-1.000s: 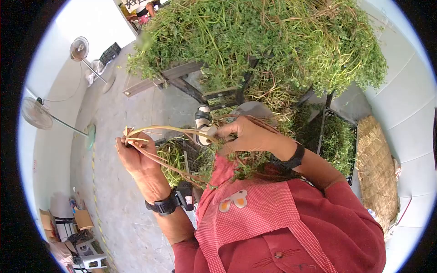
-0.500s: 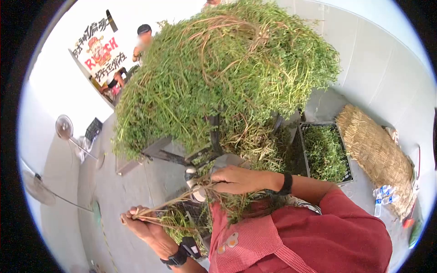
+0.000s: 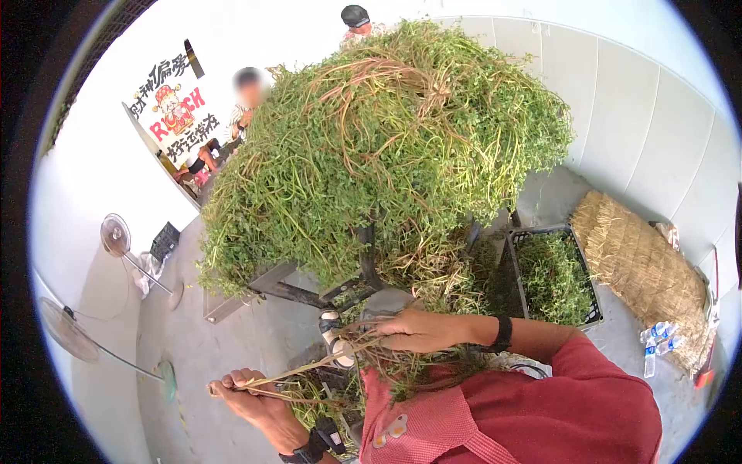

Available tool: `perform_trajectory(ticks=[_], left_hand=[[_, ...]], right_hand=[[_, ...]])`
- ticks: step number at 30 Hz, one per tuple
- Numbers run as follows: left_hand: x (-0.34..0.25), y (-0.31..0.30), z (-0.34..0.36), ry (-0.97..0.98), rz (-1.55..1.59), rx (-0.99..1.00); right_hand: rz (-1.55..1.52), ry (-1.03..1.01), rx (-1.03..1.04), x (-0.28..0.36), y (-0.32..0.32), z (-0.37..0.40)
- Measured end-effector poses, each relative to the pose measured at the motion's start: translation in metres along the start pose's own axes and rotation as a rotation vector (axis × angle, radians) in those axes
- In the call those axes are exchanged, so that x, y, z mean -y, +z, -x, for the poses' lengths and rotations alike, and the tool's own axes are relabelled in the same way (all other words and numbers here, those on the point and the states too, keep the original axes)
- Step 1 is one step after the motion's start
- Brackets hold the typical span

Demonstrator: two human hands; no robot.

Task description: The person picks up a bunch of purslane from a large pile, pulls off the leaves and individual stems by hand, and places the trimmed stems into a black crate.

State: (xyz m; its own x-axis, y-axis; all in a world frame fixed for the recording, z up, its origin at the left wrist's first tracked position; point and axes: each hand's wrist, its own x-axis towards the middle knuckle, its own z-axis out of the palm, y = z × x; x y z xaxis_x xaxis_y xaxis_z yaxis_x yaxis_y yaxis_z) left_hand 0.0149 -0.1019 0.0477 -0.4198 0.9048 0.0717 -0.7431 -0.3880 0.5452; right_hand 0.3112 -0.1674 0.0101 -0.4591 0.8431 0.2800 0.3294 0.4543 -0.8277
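My left hand (image 3: 259, 402) is closed around the ends of several long, thin brown plant stems (image 3: 297, 373). These stretch up and to the right toward my right hand (image 3: 417, 331). My right hand lies over a bunch of leafy stems (image 3: 406, 371) at my lap, its fingers curled around some of them; the fingertips are partly hidden. In front of me rises a large heap of green leafy plants (image 3: 386, 155), held up on a dark frame (image 3: 369, 255).
On the right a black crate (image 3: 595, 313) holds more greens, beside a rolled straw mat (image 3: 641, 271) and water bottles (image 3: 653, 348). Standing fans (image 3: 116, 234) are at the left. Two people sit behind the heap, one in a dark cap (image 3: 355, 15). Another crate of greens (image 3: 309, 394) is below my hands.
The view has tilted slightly upward, so the scene sits lower and the person in the dark cap shows more. Both hands keep their hold, with the right a little nearer the left.
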Motion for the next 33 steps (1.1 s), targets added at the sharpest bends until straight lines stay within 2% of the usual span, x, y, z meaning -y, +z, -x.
perform_trajectory(ticks=[2,4,5,7,8,10,11,13,14,16,19,21,23,24,25,27,28,29,30,31,32,33], left_hand=[[0.0,-0.001,0.002,-0.019,-0.044,0.04],[0.002,0.012,0.014,-0.016,-0.108,0.057],[0.004,0.02,0.021,-0.018,-0.107,0.054],[0.009,0.035,0.032,0.071,-0.154,-0.058],[0.014,0.037,0.034,0.071,-0.154,-0.059],[0.021,0.038,0.036,0.131,-0.175,-0.072],[0.022,0.04,0.035,0.133,-0.175,-0.074],[0.024,0.042,0.034,0.115,-0.116,-0.127],[0.023,0.041,0.034,0.115,-0.117,-0.131],[0.022,0.038,0.035,0.05,-0.091,-0.074],[0.022,0.038,0.036,-0.039,-0.135,-0.037],[0.021,0.037,0.03,-0.012,-0.067,-0.037],[0.017,0.027,0.016,0.014,-0.003,-0.04],[0.011,0.008,0.003,-0.02,0.012,0.04],[0.007,-0.01,-0.008,-0.055,0.025,0.116],[0.003,-0.031,-0.02,-0.08,-0.026,0.12],[0.003,-0.035,-0.025,-0.072,0.012,0.074],[0.0,-0.044,-0.028,-0.06,0.048,0.024],[-0.008,-0.05,-0.027,-0.066,0.019,-0.014],[-0.016,-0.049,-0.027,-0.039,-0.105,-0.124],[-0.016,-0.053,-0.03,-0.03,-0.235,-0.217],[-0.019,-0.07,-0.038,-0.078,-0.276,-0.223]], right_hand=[[0.06,0.036,0.015,0.005,0.0,0.0],[0.504,0.13,-0.066,0.009,0.004,-0.001],[0.504,0.133,-0.063,0.007,0.004,-0.004],[0.606,0.132,-0.33,-0.001,0.003,-0.016],[0.606,0.132,-0.328,-0.006,0.001,-0.021],[0.547,0.19,-0.539,-0.014,-0.002,-0.031],[0.546,0.188,-0.536,-0.016,-0.003,-0.035],[-0.321,0.244,-0.628,-0.015,-0.005,-0.041],[-0.321,0.246,-0.624,-0.013,-0.009,-0.039],[-1.291,0.298,-0.451,0.01,-0.017,-0.031],[-1.237,0.294,-0.538,0.023,-0.024,-0.03],[-1.26,0.292,-0.509,0.02,-0.025,-0.024],[-1.427,0.331,-0.07,0.024,-0.019,-0.006],[-0.731,-0.04,0.02,0.015,-0.009,0.006],[-0.742,-0.028,0.019,0.01,-0.007,0.008],[0.223,-0.804,-0.012,-0.003,-0.003,0.01],[0.059,-0.673,-0.002,-0.02,-0.013,0.023],[-0.273,-0.333,-0.035,-0.035,-0.028,0.049],[-0.199,-0.071,-0.161,-0.01,-0.055,0.069],[0.162,-0.165,-0.322,-0.014,-0.076,0.078],[-0.205,0.064,-0.437,-0.016,-0.087,0.097],[0.481,0.236,-0.62,-0.018,-0.103,0.114]])
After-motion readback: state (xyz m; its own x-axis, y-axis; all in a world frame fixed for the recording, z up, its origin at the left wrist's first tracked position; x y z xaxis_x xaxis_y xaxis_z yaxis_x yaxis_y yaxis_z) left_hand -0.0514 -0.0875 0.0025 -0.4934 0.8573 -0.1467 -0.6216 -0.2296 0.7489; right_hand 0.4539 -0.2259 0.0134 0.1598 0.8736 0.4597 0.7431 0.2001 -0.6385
